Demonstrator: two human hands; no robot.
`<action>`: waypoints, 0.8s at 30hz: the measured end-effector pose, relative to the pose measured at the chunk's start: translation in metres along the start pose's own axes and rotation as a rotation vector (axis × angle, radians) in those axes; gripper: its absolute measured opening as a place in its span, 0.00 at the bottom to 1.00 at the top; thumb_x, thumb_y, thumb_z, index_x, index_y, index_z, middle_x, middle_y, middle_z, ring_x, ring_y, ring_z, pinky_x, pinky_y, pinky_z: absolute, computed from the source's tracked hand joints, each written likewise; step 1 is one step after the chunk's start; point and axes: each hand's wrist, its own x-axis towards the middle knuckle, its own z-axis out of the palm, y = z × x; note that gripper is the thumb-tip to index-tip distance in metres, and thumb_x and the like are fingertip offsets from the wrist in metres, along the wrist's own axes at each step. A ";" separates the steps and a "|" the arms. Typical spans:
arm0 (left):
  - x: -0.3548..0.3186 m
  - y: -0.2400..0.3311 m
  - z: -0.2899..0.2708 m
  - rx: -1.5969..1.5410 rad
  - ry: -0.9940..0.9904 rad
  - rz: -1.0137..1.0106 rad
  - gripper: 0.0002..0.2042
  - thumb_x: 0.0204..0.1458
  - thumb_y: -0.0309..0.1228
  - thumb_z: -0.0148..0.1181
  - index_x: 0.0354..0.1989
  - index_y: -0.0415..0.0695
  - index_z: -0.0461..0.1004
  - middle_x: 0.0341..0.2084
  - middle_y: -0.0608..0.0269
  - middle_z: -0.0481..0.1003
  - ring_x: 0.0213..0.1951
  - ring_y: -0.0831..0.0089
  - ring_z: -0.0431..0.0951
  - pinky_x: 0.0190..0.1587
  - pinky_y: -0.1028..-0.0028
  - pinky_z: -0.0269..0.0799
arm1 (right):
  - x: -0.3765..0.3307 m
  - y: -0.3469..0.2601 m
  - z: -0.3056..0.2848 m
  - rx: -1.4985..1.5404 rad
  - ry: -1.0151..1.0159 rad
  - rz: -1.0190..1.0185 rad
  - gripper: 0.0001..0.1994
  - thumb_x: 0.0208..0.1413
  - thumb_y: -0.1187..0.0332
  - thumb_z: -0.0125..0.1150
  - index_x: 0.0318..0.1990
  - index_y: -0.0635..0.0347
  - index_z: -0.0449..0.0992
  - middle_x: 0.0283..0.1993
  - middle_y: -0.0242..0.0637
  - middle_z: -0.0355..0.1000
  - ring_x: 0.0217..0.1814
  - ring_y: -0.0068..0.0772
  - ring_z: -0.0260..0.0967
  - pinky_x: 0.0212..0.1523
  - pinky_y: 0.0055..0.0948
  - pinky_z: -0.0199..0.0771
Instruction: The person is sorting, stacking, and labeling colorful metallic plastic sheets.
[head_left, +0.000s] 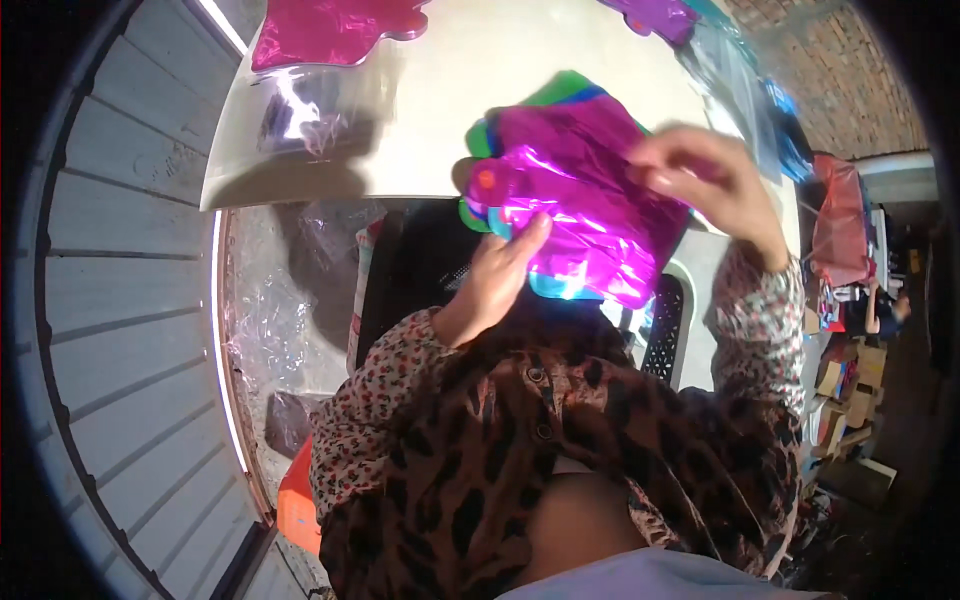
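A fanned stack of flat, shiny foil balloons [575, 205] lies over the near edge of the table, magenta on top, with green and blue edges showing beneath. My left hand [497, 275] is closed on the stack's lower left side, its thumb pressed on the top sheet and its fingers underneath. Over the upper right edge of the foil, my right hand [712, 180] has its fingers curled in toward the thumb. Some motion blur softens it, and whatever is between its fingertips is too small to make out.
A cream table [430, 110] stretches ahead. Pink foil balloons [335, 32] and a clear plastic bag [315, 110] lie at its far left; purple foil [660, 18] and more clear plastic [725, 75] lie far right. An orange basket [298, 500] stands low at left.
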 end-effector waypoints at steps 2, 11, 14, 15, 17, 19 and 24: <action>-0.007 0.008 -0.009 -0.026 -0.104 -0.055 0.19 0.59 0.42 0.45 0.48 0.38 0.67 0.43 0.62 0.71 0.49 0.74 0.69 0.52 0.75 0.63 | -0.047 0.015 -0.007 0.248 0.045 0.251 0.09 0.53 0.70 0.57 0.37 0.67 0.73 0.34 0.38 0.72 0.31 0.23 0.69 0.33 0.21 0.71; -0.008 0.033 0.005 -0.585 -0.089 -0.240 0.18 0.61 0.39 0.41 0.50 0.35 0.65 0.48 0.56 0.69 0.48 0.65 0.71 0.51 0.70 0.68 | -0.146 0.110 0.056 0.499 0.349 0.627 0.16 0.58 0.60 0.52 0.38 0.68 0.72 0.29 0.35 0.73 0.28 0.21 0.69 0.28 0.19 0.70; -0.011 0.010 -0.028 0.344 -0.030 -0.039 0.15 0.60 0.33 0.41 0.50 0.35 0.64 0.44 0.57 0.71 0.43 0.66 0.74 0.46 0.72 0.72 | -0.133 0.116 0.082 0.891 0.420 0.418 0.15 0.57 0.60 0.54 0.37 0.67 0.73 0.30 0.33 0.73 0.28 0.21 0.69 0.28 0.20 0.70; -0.011 0.011 -0.023 0.348 -0.045 -0.046 0.15 0.60 0.33 0.41 0.50 0.35 0.64 0.44 0.57 0.71 0.43 0.66 0.74 0.46 0.72 0.72 | -0.132 0.116 0.085 0.892 0.438 0.418 0.15 0.57 0.60 0.54 0.37 0.67 0.73 0.30 0.33 0.73 0.28 0.21 0.69 0.28 0.20 0.70; -0.018 0.019 -0.008 0.193 -0.020 -0.119 0.14 0.58 0.29 0.44 0.49 0.35 0.64 0.41 0.59 0.71 0.41 0.70 0.74 0.44 0.74 0.71 | -0.124 0.120 0.087 0.780 0.460 0.558 0.15 0.57 0.61 0.55 0.39 0.68 0.72 0.28 0.33 0.72 0.29 0.21 0.68 0.30 0.22 0.70; -0.018 0.021 -0.003 0.121 -0.020 -0.159 0.13 0.58 0.27 0.46 0.49 0.35 0.65 0.40 0.60 0.72 0.40 0.71 0.74 0.44 0.75 0.71 | -0.119 0.124 0.088 0.723 0.485 0.625 0.15 0.56 0.62 0.55 0.39 0.68 0.72 0.28 0.33 0.72 0.29 0.21 0.68 0.31 0.22 0.70; -0.021 0.022 -0.006 0.241 -0.017 -0.130 0.13 0.54 0.24 0.51 0.48 0.36 0.65 0.38 0.63 0.72 0.38 0.77 0.73 0.41 0.79 0.70 | -0.114 0.122 0.092 0.636 0.642 0.439 0.10 0.53 0.68 0.59 0.40 0.64 0.73 0.31 0.30 0.73 0.30 0.19 0.69 0.31 0.20 0.71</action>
